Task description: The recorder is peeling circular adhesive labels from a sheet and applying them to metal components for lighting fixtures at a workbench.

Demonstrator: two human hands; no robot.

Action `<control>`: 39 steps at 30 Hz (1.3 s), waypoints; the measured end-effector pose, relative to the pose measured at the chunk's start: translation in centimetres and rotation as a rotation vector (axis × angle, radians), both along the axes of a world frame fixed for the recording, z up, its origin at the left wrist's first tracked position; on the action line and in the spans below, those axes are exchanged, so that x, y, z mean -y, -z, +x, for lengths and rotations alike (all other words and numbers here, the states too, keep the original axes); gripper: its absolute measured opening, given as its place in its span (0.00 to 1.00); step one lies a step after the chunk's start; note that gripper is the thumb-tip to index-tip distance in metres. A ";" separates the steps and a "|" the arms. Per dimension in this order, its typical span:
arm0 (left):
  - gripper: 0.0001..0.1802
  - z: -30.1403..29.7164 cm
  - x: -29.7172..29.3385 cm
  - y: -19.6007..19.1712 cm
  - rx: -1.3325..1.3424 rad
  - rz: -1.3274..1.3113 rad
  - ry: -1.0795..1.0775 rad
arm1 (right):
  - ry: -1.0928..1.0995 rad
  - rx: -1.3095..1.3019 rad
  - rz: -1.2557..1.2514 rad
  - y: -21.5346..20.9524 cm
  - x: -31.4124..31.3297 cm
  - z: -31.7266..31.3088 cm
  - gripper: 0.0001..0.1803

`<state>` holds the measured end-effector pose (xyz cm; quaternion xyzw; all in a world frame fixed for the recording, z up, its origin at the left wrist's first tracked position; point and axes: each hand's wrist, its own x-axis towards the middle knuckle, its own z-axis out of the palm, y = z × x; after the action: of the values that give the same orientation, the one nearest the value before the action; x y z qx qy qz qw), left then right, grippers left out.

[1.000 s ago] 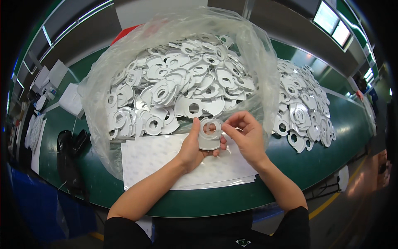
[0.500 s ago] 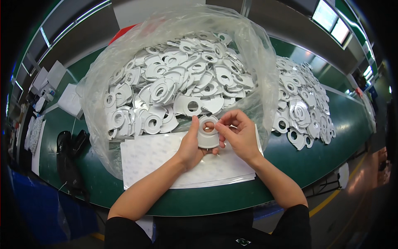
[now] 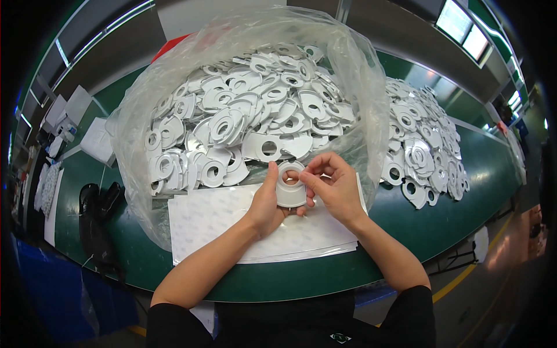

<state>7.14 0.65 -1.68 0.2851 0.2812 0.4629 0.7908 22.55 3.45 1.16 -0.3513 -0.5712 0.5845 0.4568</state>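
Note:
A flat white plastic part [image 3: 291, 196] with a round ring and hole at its upper end is held over the white sheets [image 3: 214, 223]. Around its left side and underneath, my left hand [image 3: 268, 200] is closed on it, thumb along the edge and fingertips showing below. My right hand [image 3: 333, 188] pinches at the ring's right edge with thumb and forefinger; whether a small piece sits between those fingertips is too small to tell. Just beyond the hands lies a big heap of similar white parts [image 3: 270, 148] inside a clear plastic bag [image 3: 136, 124].
To the right, a second pile of white parts [image 3: 419, 155] lies directly on the green table [image 3: 476, 168]. A black object [image 3: 96, 226] with a thin cord rests at the left edge. White boxes [image 3: 98, 141] stand at the back left.

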 end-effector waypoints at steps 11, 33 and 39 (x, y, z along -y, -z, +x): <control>0.35 0.0 0.0 0.0 0.023 0.006 0.004 | 0.018 0.029 0.023 -0.3 0.3 -0.1 0.09; 0.15 0.3 0.6 -0.2 -0.065 -0.016 -0.136 | 0.359 0.739 1.227 -0.1 0.6 0.3 0.18; 0.18 0.2 0.6 0.1 -0.063 0.090 -0.035 | 0.393 0.612 0.857 -0.8 0.4 0.5 0.15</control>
<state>7.31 0.07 -1.82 0.3299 0.2899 0.4796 0.7596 23.02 3.02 1.99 -0.3876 -0.7880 0.0755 0.4724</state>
